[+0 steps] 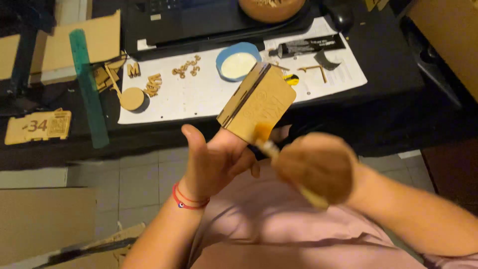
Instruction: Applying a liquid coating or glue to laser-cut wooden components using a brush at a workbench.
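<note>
Pink shirt (279, 234) lowest in frame, closest to cam, both forearms rising from it. Left hand (219, 162) w/ red cord bracelet (186, 201) at wrist, palm turned up, thumb sticking up free at left, fingers curled loosely round lower end of wooden box (258, 102); not a flat spread, more a cupped grip from beneath. Box thin, laser-cut, light brown, tilted w/ top edge leaning away toward desk, engraved face showing, held over gap btwn lap and desk edge. Right hand (316, 167) blurred, closed into fist round handle of small brush (279, 157); pale handle poking out below fist, bristle tip w/ orange-yellow smear touching box's lower corner. Right forearm coming in from lower right, wrist bent inward; left forearm coming up from lower centre-left. Beyond, on black desk (393, 99): white paper sheet (199, 94), blue lid w/ white glue (238, 62), black tube (306, 46), small wooden letters (152, 84), green ruler (88, 87) leaning at left.
</note>
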